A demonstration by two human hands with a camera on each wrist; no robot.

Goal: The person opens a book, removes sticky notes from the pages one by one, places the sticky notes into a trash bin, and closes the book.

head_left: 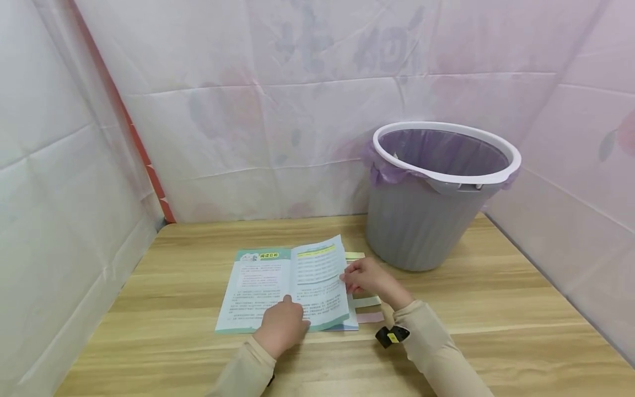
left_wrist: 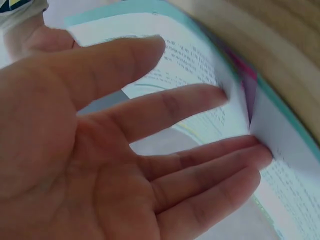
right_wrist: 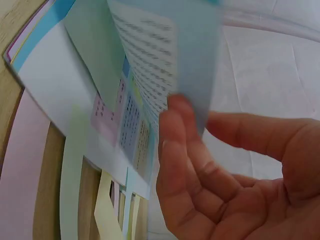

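Observation:
An open booklet (head_left: 255,300) with printed pages and teal edges lies on the wooden table. My right hand (head_left: 372,280) pinches the outer edge of its right-hand page (head_left: 319,270), which curves up off the pages below. In the right wrist view the lifted page (right_wrist: 197,60) passes between the thumb and fingers. My left hand (head_left: 281,326) rests at the lower edge near the fold; its fingers (left_wrist: 200,175) are extended against the paper in the left wrist view. Paper strips stick out on the right: a pink strip (head_left: 370,317), a pale green strip (head_left: 367,301) and several others.
A grey trash bin (head_left: 412,220) with a white rim and purple liner stands at the back right of the table (head_left: 173,286). Pale printed cloth (head_left: 322,127) hangs behind and on both sides. Each wrist wears a black strap.

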